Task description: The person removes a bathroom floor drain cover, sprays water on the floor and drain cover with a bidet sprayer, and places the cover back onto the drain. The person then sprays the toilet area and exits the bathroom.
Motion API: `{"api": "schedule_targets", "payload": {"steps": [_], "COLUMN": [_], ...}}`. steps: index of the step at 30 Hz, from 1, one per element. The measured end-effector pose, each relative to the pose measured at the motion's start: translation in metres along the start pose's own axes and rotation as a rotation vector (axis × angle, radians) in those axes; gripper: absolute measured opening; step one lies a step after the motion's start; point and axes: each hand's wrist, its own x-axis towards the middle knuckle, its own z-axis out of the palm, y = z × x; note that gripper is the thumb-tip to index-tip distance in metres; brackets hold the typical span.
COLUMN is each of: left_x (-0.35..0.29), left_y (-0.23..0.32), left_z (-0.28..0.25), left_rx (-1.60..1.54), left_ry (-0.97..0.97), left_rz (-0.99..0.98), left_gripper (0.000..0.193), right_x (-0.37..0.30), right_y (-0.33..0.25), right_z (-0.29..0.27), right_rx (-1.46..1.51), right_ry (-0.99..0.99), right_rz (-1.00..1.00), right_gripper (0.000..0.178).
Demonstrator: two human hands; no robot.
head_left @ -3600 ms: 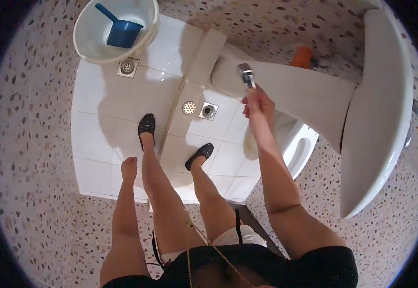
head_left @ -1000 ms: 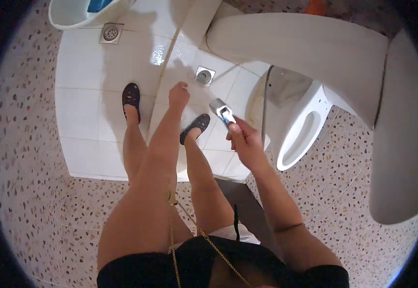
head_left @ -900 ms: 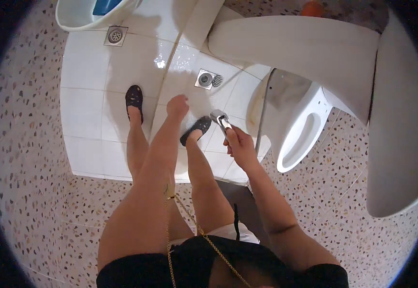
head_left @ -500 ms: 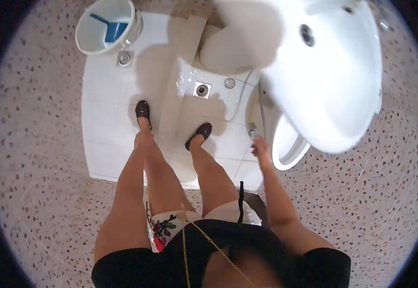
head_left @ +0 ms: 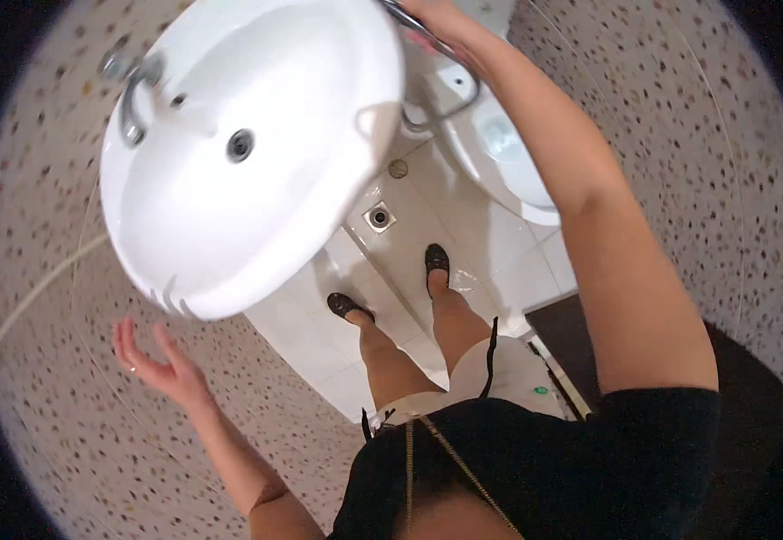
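My left hand (head_left: 171, 369) is open, its fingers spread and slightly curled, just off the near left rim of the white washbasin (head_left: 202, 207). It holds nothing. At the top edge of the head view, my right hand (head_left: 453, 25) is raised beside the basin's far right rim, partly cut off. Its fingers are closed around a grey flexible shower hose (head_left: 474, 85), which loops down past the wrist and behind the basin. Whatever is at the hose's upper end is out of view.
A chrome tap (head_left: 132, 108) stands at the basin's left. Right of the basin is a white toilet (head_left: 517, 171). A square floor drain (head_left: 379, 217) lies in the wet white tiles, near a low raised ledge (head_left: 382, 279). Speckled walls surround the space.
My right hand has risen from beside the toilet to the top of the view. My left hand has come into view by the basin. The view has turned, so the basin now lies left.
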Motion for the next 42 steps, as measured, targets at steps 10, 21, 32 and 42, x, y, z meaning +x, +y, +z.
{"api": "schedule_targets", "payload": {"steps": [10,21,32,42], "left_x": [0.046,0.054,0.05,0.052], "left_y": [0.018,0.023,0.021,0.016], "left_z": [0.048,0.049,0.053,0.048], "left_rx": [0.116,0.12,0.051,0.054], "left_ry": [-0.394,-0.491,-0.546,-0.556], "left_rz": [0.232,0.22,0.217,0.155], "left_gripper": [0.056,0.055,0.052,0.054], "right_x": [0.0,-0.01,-0.053,-0.103], "right_y": [-0.034,0.015,0.039,0.07], "right_z": [-0.038,-0.038,-0.036,-0.044], "right_rx": [-0.173,-0.575,-0.762,-0.609], "right_ry": [0.017,-0.073,0.059,0.178], "right_rz": [0.193,0.175,0.021,0.116], "right_gripper": [0.038,0.046,0.048,0.051]}}
